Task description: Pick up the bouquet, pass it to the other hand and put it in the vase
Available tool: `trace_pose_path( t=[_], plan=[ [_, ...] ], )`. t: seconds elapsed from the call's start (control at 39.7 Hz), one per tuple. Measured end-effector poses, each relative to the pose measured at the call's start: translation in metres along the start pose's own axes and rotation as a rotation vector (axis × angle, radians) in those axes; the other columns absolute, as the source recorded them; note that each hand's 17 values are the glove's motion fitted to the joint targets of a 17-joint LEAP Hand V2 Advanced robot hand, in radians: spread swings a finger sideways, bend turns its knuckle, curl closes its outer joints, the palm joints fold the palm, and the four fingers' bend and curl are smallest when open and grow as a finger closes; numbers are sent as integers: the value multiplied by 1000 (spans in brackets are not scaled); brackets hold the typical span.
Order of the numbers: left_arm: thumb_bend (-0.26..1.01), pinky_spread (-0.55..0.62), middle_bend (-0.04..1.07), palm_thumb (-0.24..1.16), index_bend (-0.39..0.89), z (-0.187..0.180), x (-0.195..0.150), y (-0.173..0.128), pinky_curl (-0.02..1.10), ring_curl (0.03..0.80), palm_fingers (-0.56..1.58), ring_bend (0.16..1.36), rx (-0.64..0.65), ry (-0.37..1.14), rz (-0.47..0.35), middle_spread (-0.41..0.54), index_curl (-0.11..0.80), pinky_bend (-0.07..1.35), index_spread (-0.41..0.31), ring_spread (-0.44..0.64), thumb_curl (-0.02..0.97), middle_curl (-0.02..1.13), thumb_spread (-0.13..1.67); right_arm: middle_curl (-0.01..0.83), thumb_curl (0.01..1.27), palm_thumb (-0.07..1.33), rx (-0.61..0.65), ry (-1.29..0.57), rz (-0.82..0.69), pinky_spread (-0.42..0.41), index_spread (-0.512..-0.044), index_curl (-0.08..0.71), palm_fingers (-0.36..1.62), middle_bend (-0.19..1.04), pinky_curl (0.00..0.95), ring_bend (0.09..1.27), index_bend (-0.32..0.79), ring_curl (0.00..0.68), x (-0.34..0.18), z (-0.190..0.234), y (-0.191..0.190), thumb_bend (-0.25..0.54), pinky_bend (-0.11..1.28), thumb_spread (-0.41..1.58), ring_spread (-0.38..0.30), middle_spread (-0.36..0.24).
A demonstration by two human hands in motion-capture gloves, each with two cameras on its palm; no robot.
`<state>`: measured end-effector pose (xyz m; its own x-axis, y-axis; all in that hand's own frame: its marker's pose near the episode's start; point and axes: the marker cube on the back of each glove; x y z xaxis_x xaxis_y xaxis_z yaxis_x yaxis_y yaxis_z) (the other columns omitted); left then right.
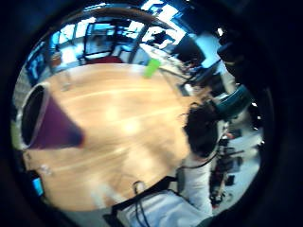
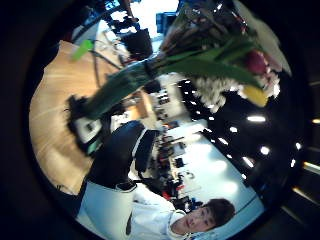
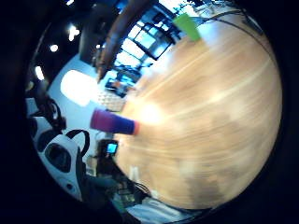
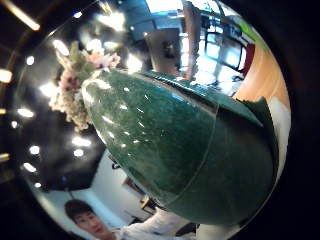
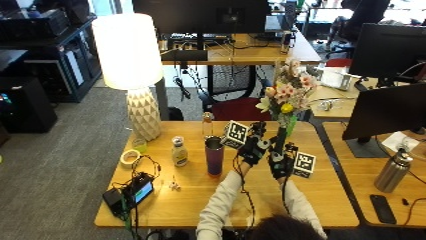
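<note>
The right hand [image 5: 281, 162] grips the bouquet [image 5: 286, 97] upright, the left hand [image 5: 251, 149] open at nine o'clock; only palm views show its green wrap [image 4: 190, 150].

I am looking at an open-plan office; wooden desks [image 5: 200, 192] are standing in rows on grey carpet [image 5: 60, 150]; dark computer monitors [image 5: 389, 47] are sitting on the neighbouring desks, with cables trailing under the one behind; a black office chair [image 5: 363, 15] is showing at the far edge; a lit table lamp [image 5: 130, 60] is glowing on a faceted white base; a black phone [image 5: 381, 205] and a metal water bottle [image 5: 389, 170] are lying on the desk at the right.
</note>
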<state>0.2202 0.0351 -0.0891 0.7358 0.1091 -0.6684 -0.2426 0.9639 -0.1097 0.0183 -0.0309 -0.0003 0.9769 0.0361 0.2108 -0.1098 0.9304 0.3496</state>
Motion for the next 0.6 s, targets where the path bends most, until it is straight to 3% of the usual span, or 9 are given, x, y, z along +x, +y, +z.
trace_pose_path(
  t=[0.13,0.23,0.3,0.38,0.4,0.48,0.53,0.55,0.6],
  plan=[
    [-20,-16,161,262,29,20,33,-3,389,352,483,637,42,222,62,126,329,484,-18,1,287,232,1038,660,509,1001,-36,-134,-41,-225,-184,585,1401,878,518,1016,581,576,-17,32,23,-15,761,864,-177,-126],
    [-12,-29,185,302,30,30,41,-5,396,358,509,670,152,234,110,111,287,528,1,-18,301,249,1002,660,533,1008,-37,-113,-327,-222,-183,592,1396,884,522,1022,580,576,-16,46,25,-16,765,836,-176,-125],
    [-11,-81,225,335,49,33,49,-2,386,346,639,668,254,222,136,43,266,548,-9,-68,310,275,985,660,548,1010,-71,-172,-183,-220,-183,597,1394,888,525,1026,579,575,-22,58,48,-18,767,822,-175,-124],
    [30,-252,422,445,63,31,50,-1,360,311,1128,630,343,201,129,-130,247,577,-80,-213,332,309,990,660,561,1007,-90,-196,-156,-219,-183,602,1392,891,526,1028,579,575,-30,65,65,-21,768,807,-175,-124],
    [18,-250,411,441,47,29,50,-1,353,311,1043,615,376,186,118,-141,241,558,-74,-214,330,313,986,660,565,1006,-96,-202,-172,-218,-183,603,1391,892,527,1029,578,574,-31,67,69,-21,768,803,-174,-124],
    [45,-356,608,536,209,23,49,1,379,367,1491,687,453,132,89,-243,289,554,-175,-309,356,409,982,656,576,1005,-122,-251,-116,-218,-184,608,1388,888,528,1033,579,574,-28,74,80,-21,770,794,-174,-123],
    [35,-376,652,554,301,19,47,2,392,384,1530,706,488,109,87,-275,330,537,-215,-335,365,437,972,656,584,998,-133,-241,-152,-220,-181,610,1385,890,529,1036,572,573,-36,75,87,-26,772,786,-174,-123],
    [26,-399,625,554,208,17,46,2,409,384,1401,700,502,102,89,-284,310,590,-210,-344,360,434,976,655,587,1003,-137,-226,-181,-217,-183,614,1389,891,529,1033,579,572,-40,76,89,-21,770,787,-174,-122],
    [28,-402,688,591,359,14,46,3,396,404,1519,725,521,98,97,-307,367,529,-256,-359,383,468,954,654,593,989,-147,-207,-203,-224,-179,615,1382,887,530,1039,569,573,-42,77,92,-28,774,780,-174,-122]
  ],
)
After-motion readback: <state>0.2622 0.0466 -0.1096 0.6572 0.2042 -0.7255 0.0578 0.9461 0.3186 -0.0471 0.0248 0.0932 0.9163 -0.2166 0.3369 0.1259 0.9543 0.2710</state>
